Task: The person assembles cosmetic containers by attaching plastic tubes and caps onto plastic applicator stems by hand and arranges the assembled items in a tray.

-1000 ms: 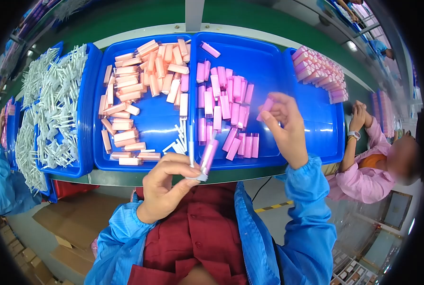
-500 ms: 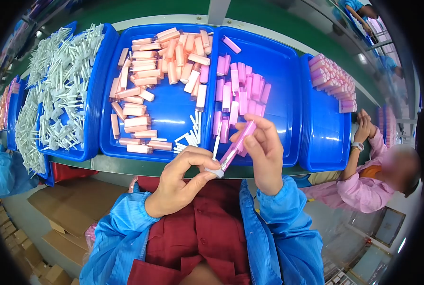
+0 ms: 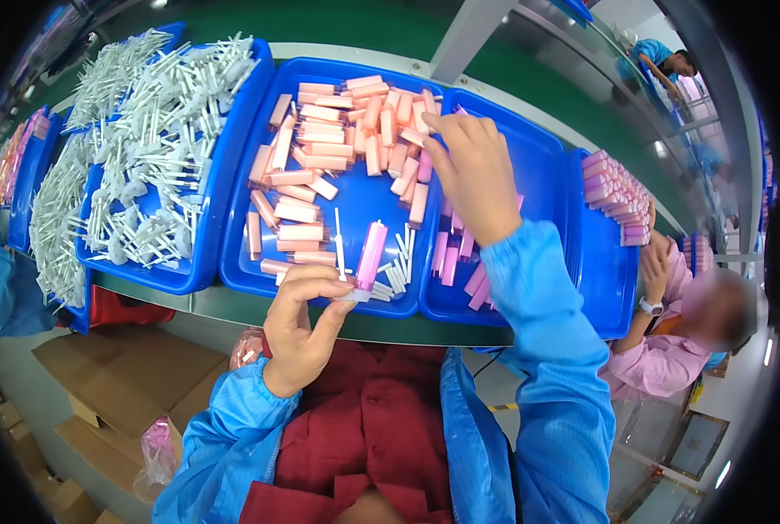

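Observation:
Pinched by my left hand [image 3: 305,319] is a white plastic piece [image 3: 356,294] with a thin upright stem [image 3: 339,244]. A pink tube [image 3: 372,256] stands on that same piece, beside the stem. My right hand [image 3: 470,170] reaches over the divide between two blue trays. Its thumb and index finger are apart, close to the end of a peach tube [image 3: 413,137]; whether they touch it I cannot tell. Around it lie several peach tubes [image 3: 323,137] in a blue tray [image 3: 355,201]. Pink tubes [image 3: 450,262] lie in the neighbouring tray [image 3: 538,140], partly hidden by my right arm.
Loose white stemmed pieces [image 3: 158,157] heap up in trays at the left. Short white sticks [image 3: 399,266] lie near the peach tray's front. At right, stacked pink tubes [image 3: 615,196] fill part of another blue tray [image 3: 595,279]. A co-worker's hands [image 3: 656,262] are beside it.
My right hand has let go of the pink tube and moved up to the peach tubes. My left hand has kept the white piece, with the pink tube now upright. The view has shifted.

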The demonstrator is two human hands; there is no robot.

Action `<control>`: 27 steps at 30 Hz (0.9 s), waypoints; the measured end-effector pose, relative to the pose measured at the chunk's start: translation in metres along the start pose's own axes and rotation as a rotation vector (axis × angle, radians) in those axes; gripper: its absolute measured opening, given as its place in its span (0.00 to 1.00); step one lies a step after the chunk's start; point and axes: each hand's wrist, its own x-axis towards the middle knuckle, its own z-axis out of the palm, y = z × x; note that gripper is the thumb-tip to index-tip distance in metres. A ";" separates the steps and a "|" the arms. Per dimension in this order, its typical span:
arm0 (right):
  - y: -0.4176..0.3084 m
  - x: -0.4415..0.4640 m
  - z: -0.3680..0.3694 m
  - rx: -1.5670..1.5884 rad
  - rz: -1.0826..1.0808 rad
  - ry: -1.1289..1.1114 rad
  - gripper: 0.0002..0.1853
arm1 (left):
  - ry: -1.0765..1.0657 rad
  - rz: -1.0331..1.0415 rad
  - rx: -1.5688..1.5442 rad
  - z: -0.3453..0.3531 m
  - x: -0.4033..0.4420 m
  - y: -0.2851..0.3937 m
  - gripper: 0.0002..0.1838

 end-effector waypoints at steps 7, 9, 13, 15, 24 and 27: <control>-0.025 0.004 0.017 -0.092 0.031 -0.384 0.14 | 0.031 -0.002 0.049 -0.009 0.003 -0.001 0.12; -0.027 0.003 0.012 0.221 0.187 -0.441 0.13 | -0.012 0.001 0.059 -0.012 0.004 0.000 0.13; -0.036 0.000 -0.013 1.057 0.613 -0.287 0.18 | -0.139 0.011 0.063 -0.016 0.010 0.013 0.14; -0.053 -0.009 -0.036 1.235 0.800 -0.276 0.22 | -0.202 -0.001 0.020 -0.016 0.013 0.023 0.14; -0.070 -0.059 -0.059 1.362 0.895 -0.225 0.23 | -0.395 -0.041 -0.044 0.001 0.017 0.034 0.14; -0.070 -0.066 -0.066 1.265 0.826 -0.217 0.20 | -0.435 0.021 -0.009 0.006 0.019 0.032 0.15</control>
